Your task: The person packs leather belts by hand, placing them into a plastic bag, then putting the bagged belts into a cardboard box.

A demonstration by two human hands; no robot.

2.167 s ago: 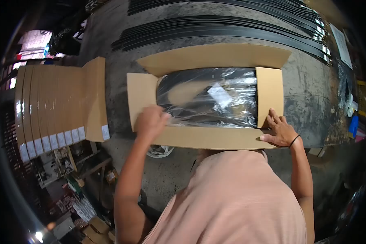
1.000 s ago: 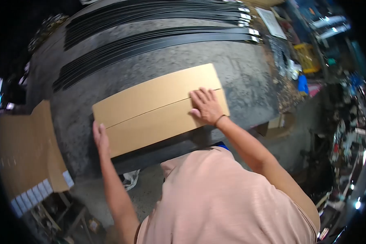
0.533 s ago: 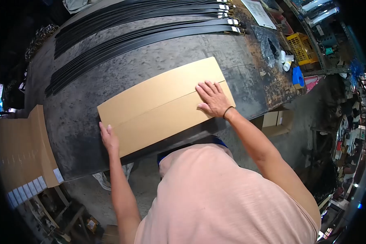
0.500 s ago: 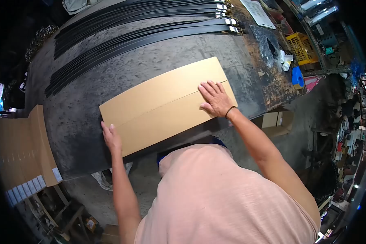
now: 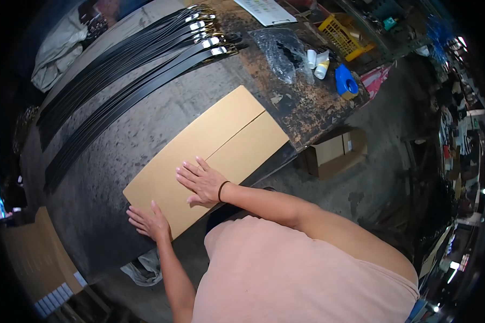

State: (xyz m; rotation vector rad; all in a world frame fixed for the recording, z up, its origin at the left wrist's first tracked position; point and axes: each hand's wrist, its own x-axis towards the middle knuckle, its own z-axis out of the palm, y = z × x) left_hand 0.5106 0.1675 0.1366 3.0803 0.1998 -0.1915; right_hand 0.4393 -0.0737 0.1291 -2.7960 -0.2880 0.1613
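Note:
A long brown cardboard box (image 5: pixel 242 140) lies at a slant on the dark worktable (image 5: pixel 108 161), close to its front edge. Two top flaps meet along a lengthwise seam. My right hand (image 5: pixel 202 183) rests flat on the top, near the seam and toward the left part, fingers spread; a dark band circles the wrist. At the box's left end, my left hand (image 5: pixel 150 222) lies against the corner with its fingers extended. Neither hand grips anything. Farther back are bundles of black belts (image 5: pixel 129 91) with shiny buckles (image 5: pixel 213 46).
At the back right lie a clipboard with paper (image 5: pixel 267 12), clear plastic wrap (image 5: pixel 280 51), white bottles (image 5: pixel 319 63) and what looks like a blue tape dispenser (image 5: pixel 346 81). A yellow basket (image 5: pixel 342 37) stands beyond. Open cartons sit below right (image 5: pixel 337 153) and lower left (image 5: pixel 37 253).
My right hand has slid left across the box top, from its right end toward my left hand. My left hand has shifted slightly at the left end. The view has turned right.

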